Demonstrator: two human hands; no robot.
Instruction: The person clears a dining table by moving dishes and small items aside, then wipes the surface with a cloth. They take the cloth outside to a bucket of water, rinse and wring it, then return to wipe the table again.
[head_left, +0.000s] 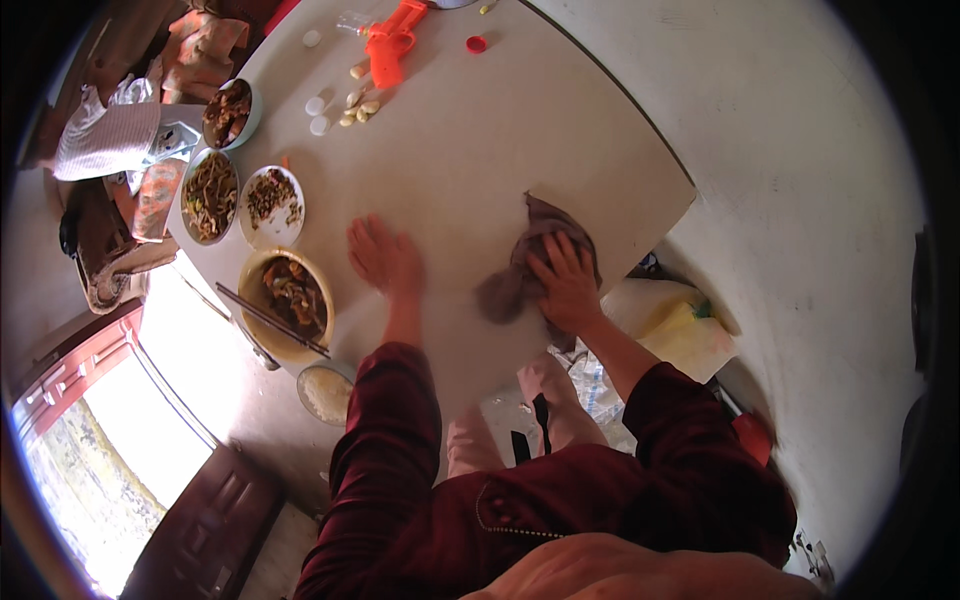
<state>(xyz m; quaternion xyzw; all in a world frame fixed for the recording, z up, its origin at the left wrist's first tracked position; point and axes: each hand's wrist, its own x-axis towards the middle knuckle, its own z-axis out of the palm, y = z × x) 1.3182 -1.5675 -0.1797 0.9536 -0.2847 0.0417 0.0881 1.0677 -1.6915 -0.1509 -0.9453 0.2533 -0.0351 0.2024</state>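
My right hand (568, 283) presses down on a crumpled dark grey-brown cloth (541, 225) at the table's near right edge, its fingers spread over the fabric. Nothing is in my left hand (381, 255), which is over the light tabletop (465, 150), slightly blurred; whether it touches the surface I cannot tell. Left of it are a white plate (289, 217) with chopped food and a yellowish bowl (255, 334) of stewed food. A pair of chopsticks (271, 319) rests across that bowl.
A bowl of white rice (325, 394) is at the near left edge. Farther left are a plate of shredded food (210, 196) and a bowl of meat (228, 114). An orange toy gun (388, 49), a red cap (476, 45), white discs (319, 125) and several pale pieces (363, 116) lie at the far side.
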